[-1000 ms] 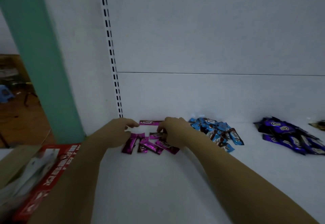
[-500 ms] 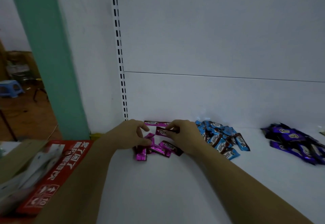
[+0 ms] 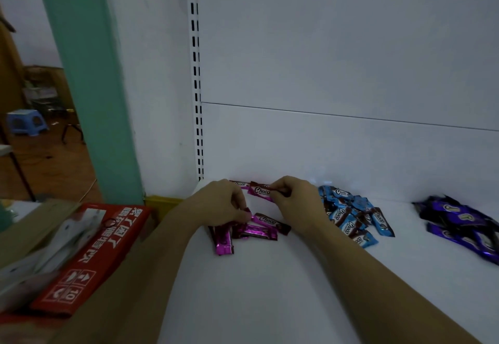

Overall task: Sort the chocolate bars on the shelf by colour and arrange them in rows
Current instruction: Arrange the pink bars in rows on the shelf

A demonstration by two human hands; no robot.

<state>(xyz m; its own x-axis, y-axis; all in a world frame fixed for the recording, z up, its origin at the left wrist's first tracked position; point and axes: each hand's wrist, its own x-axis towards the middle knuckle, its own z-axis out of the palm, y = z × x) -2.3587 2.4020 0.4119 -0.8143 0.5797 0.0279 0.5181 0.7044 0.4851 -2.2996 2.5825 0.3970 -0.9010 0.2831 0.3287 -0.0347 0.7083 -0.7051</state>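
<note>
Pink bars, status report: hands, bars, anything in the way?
Right hand pinches one pink bar by its end. Left hand on the pink pile, grip unclear. Blue pile close right, not blocking.

Both bare forearms stretch forward, hands pretty much side by side. Right hand [image 3: 297, 201] pinches the upper pink bar [image 3: 260, 192] by its end, left hand [image 3: 220, 204] pinches the lower pink bar [image 3: 270, 221].

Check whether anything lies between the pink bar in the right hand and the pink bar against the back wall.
Nothing visible does. The right hand pinches the held pink bar right beside the back pink bar, with no other thing between them.
</note>
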